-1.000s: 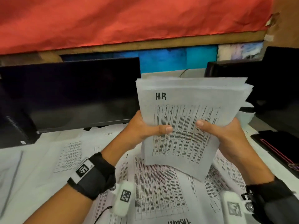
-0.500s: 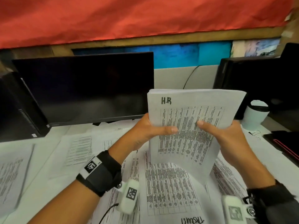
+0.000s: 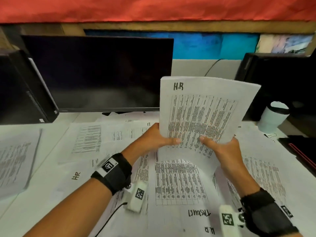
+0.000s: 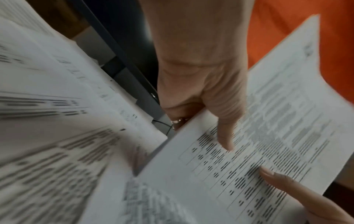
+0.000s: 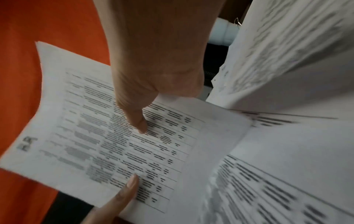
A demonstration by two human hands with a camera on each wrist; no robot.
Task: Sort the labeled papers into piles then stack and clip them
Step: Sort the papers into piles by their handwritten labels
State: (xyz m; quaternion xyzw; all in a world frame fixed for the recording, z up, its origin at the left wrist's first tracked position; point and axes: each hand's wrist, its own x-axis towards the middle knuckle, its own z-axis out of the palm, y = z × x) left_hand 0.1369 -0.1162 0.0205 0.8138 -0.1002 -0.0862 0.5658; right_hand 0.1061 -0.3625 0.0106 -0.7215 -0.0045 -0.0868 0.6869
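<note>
A stack of printed sheets labelled "H.R" (image 3: 201,113) stands upright above the desk, its lower edge curled on the papers below. My left hand (image 3: 159,137) grips its left edge, thumb across the front, fingers behind. My right hand (image 3: 222,147) grips the lower right edge the same way. In the left wrist view the left hand (image 4: 203,97) pinches the stack (image 4: 268,136). The right wrist view shows the right hand (image 5: 153,84) with its thumb on the stack (image 5: 95,136). Loose labelled sheets (image 3: 181,182) cover the desk underneath.
A dark monitor (image 3: 102,72) stands behind the papers, a black computer case (image 3: 22,89) at left, another monitor (image 3: 280,79) at right. A white cup (image 3: 273,117) sits by the right monitor. A separate pile (image 3: 15,158) lies at far left. A dark folder (image 3: 301,151) lies at right.
The uneven fanned stack has been squared into an even block and now stands on the desk papers. Both hands slid lower on it, thumbs closer together.
</note>
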